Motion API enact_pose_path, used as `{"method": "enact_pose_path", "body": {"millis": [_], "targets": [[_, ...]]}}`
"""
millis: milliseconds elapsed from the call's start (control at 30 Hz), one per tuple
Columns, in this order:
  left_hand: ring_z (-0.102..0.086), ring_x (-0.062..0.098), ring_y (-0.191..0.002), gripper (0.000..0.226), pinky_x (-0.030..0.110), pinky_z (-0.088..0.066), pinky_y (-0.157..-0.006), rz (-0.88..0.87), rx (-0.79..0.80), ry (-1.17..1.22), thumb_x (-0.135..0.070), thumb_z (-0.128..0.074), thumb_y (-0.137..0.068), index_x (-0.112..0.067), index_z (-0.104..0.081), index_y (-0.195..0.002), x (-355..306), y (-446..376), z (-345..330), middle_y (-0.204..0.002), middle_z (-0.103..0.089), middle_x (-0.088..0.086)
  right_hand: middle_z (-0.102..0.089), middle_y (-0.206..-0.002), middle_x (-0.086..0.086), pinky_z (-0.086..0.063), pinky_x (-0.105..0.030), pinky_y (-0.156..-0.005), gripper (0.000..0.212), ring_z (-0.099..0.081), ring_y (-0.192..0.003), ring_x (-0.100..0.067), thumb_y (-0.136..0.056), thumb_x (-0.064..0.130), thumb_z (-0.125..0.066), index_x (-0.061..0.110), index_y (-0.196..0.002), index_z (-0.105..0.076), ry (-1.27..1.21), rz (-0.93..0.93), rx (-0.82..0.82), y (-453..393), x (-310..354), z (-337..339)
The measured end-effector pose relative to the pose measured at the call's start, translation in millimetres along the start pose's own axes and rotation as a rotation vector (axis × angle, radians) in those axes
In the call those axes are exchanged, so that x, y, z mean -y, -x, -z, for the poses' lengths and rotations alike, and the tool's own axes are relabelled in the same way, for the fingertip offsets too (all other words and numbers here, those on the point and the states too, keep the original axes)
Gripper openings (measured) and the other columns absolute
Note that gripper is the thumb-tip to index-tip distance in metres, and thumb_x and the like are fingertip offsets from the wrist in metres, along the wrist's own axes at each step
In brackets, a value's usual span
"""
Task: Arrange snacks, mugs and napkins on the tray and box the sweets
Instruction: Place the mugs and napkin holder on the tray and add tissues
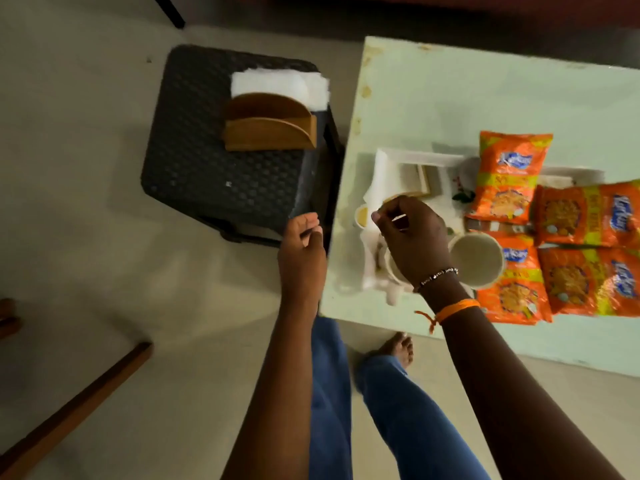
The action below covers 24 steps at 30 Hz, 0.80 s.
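— Where are the hands at this moment?

— The right hand (408, 237) is above the left end of the white tray (415, 157), which lies on the pale green counter (450, 84). Its fingers (381, 214) are pinched together on something small and thin; the picture is blurred there, so I cannot tell what it is. The left hand (303, 251) is beside the counter edge, over the floor, with the fingers loosely curled and nothing inside.

— And the snacks?

— Four orange snack packets (509, 178) lie on the right part of the tray, touching and partly overlapping each other. One white mug (476, 259) stands upright between the right hand and the packets. A second mug (391, 268) is under the right wrist, mostly hidden.

— Do you see napkins?

— Yes. A stack of white napkins (280, 86) lies on the dark woven stool (207, 161), left of the counter, just behind a wooden napkin holder (270, 128). One more white napkin (379, 178) lies on the tray's left end, near the right fingers.

— The sweets?

— A small cup (361, 216) with something yellow inside stands just beside the right fingers. A box-like white thing (412, 176) is behind the hand, but its content I cannot tell.
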<state>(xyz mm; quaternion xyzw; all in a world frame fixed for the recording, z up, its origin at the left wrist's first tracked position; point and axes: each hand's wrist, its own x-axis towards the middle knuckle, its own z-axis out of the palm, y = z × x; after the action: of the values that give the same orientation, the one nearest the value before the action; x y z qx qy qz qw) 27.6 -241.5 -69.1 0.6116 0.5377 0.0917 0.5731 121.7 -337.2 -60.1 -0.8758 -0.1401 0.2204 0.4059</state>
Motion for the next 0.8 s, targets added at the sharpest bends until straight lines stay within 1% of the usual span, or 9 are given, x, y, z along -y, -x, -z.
{"method": "enact_pose_path", "body": {"millis": [133, 267, 333, 400, 500, 600, 667, 733, 800], "targets": [[-0.058, 0.013, -0.104, 0.024, 0.027, -0.046, -0.096, 0.023, -0.041, 0.095, -0.007, -0.044, -0.092, -0.017, -0.056, -0.109, -14.1, -52.8, 43.1, -0.108, -0.06, -0.002, -0.067, -0.087, -0.014, -0.052, -0.038, -0.072, 0.003, -0.062, -0.073, -0.027, -0.079, 0.008, -0.061, 0.006, -0.081, -0.063, 0.005, 0.129, 0.044, -40.2, 46.2, -45.8], [-0.059, 0.013, -0.106, 0.025, 0.026, -0.046, -0.095, 0.025, -0.042, 0.075, -0.009, -0.045, -0.093, -0.016, -0.056, -0.114, -21.9, -95.2, 76.9, -0.11, -0.06, -0.002, -0.057, -0.112, -0.018, -0.052, -0.042, -0.081, 0.034, -0.061, -0.089, -0.032, -0.074, 0.004, -0.061, 0.004, -0.108, -0.057, 0.034, 0.184, -0.028, -81.2, 80.9, -83.8], [-0.058, 0.012, -0.107, 0.025, 0.026, -0.046, -0.095, 0.024, -0.034, 0.051, -0.011, -0.046, -0.093, -0.015, -0.055, -0.116, -25.2, -115.6, 90.1, -0.111, -0.06, -0.003, -0.049, -0.124, -0.018, -0.054, -0.042, -0.082, 0.046, -0.06, -0.095, -0.034, -0.075, 0.0, -0.06, 0.007, -0.12, -0.051, 0.054, 0.197, -0.016, -100.1, 92.6, -99.7], [-0.058, 0.012, -0.107, 0.026, 0.025, -0.046, -0.095, 0.025, -0.02, 0.032, -0.012, -0.046, -0.093, -0.015, -0.054, -0.117, -27.5, -134.1, 99.3, -0.112, -0.06, -0.003, -0.045, -0.13, -0.018, -0.054, -0.041, -0.084, 0.052, -0.059, -0.099, -0.035, -0.075, 0.0, -0.061, 0.008, -0.125, -0.048, 0.112, 0.228, 0.012, -115.0, 100.0, -111.8], [-0.058, 0.012, -0.108, 0.026, 0.024, -0.046, -0.094, 0.034, 0.01, 0.004, -0.013, -0.046, -0.093, -0.016, -0.054, -0.118, -28.9, -151.8, 105.1, -0.113, -0.059, -0.004, -0.05, -0.126, -0.015, -0.052, -0.04, -0.085, 0.05, -0.057, -0.104, -0.033, -0.074, 0.005, -0.067, 0.009, -0.121, -0.051, 0.216, 0.262, 0.039, -128.2, 100.5, -118.6], [-0.058, 0.013, -0.109, 0.027, 0.021, -0.046, -0.09, 0.049, 0.04, -0.015, -0.013, -0.045, -0.093, -0.016, -0.053, -0.119, -28.4, -158.7, 102.2, -0.115, -0.059, -0.003, -0.054, -0.119, -0.013, -0.049, -0.03, -0.075, 0.047, -0.06, -0.092, -0.03, -0.071, 0.009, -0.071, 0.009, -0.115, -0.054, 0.22, 0.271, 0.081, -128.8, 95.9, -114.5], [-0.058, 0.013, -0.109, 0.026, 0.021, -0.047, -0.089, 0.046, 0.04, -0.015, -0.013, -0.046, -0.093, -0.017, -0.053, -0.118, -28.3, -156.0, 96.3, -0.114, -0.059, -0.003, -0.054, -0.115, -0.011, -0.047, -0.028, -0.071, 0.045, -0.059, -0.084, -0.022, -0.07, 0.009, -0.072, 0.01, -0.112, -0.055, 0.2, 0.28, 0.108, -121.9, 90.0, -107.2], [-0.058, 0.013, -0.108, 0.025, 0.021, -0.047, -0.089, 0.041, 0.054, -0.011, -0.012, -0.046, -0.093, -0.019, -0.052, -0.116, -28.8, -147.9, 86.8, -0.113, -0.059, -0.003, -0.054, -0.114, -0.01, -0.051, -0.031, -0.073, 0.043, -0.055, -0.083, -0.015, -0.071, 0.009, -0.071, 0.01, -0.111, -0.055, 0.176, 0.267, 0.108, -110.5, 81.0, -94.7], [-0.058, 0.012, -0.108, 0.024, 0.02, -0.047, -0.089, 0.025, 0.084, -0.017, -0.012, -0.046, -0.093, -0.02, -0.053, -0.115, -29.4, -136.2, 77.5, -0.113, -0.059, -0.004, -0.055, -0.114, -0.011, -0.048, -0.03, -0.079, 0.041, -0.055, -0.09, -0.02, -0.072, 0.011, -0.069, 0.01, -0.111, -0.055, 0.172, 0.259, 0.091, -95.6, 69.0, -78.7]]}}
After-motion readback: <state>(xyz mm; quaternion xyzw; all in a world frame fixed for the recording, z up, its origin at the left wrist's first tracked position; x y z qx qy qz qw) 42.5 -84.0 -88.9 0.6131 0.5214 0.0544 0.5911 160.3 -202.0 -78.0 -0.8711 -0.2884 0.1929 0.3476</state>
